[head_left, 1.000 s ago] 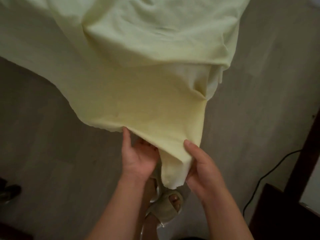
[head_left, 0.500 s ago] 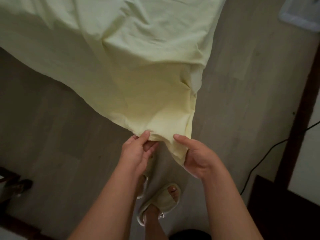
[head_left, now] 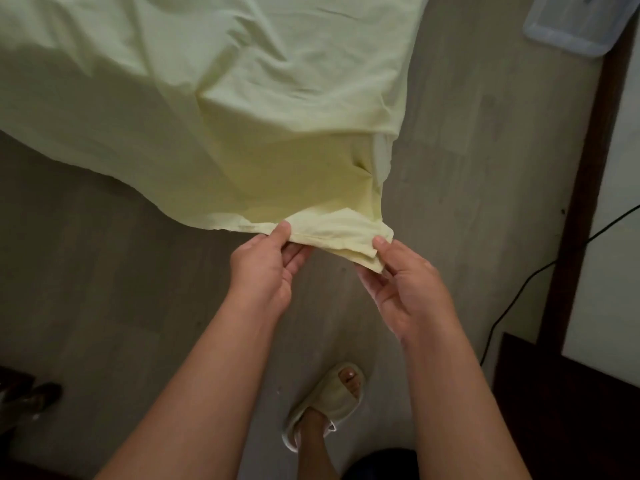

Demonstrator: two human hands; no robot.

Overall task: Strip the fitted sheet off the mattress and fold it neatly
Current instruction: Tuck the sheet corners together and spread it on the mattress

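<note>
The pale yellow-green fitted sheet (head_left: 242, 109) fills the upper left of the head view and hangs over the floor in a crumpled sweep. Its near corner comes down to a folded hem between my hands. My left hand (head_left: 266, 268) pinches that hem with thumb on top and fingers beneath. My right hand (head_left: 405, 289) pinches the corner tip of the sheet about a hand's width to the right. The mattress is not in view.
Grey wood-look floor (head_left: 104, 271) lies below. My foot in a pale slipper (head_left: 329, 400) stands under my arms. A clear plastic lid (head_left: 575, 26) lies top right. Dark wooden furniture (head_left: 568, 393) and a black cable (head_left: 512, 299) sit at right; a dark shoe (head_left: 41, 396) at bottom left.
Both hands rose and moved apart, stretching the sheet's corner hem flat between them. The left hand went from reaching under the edge to pinching it. The view shifted left.
</note>
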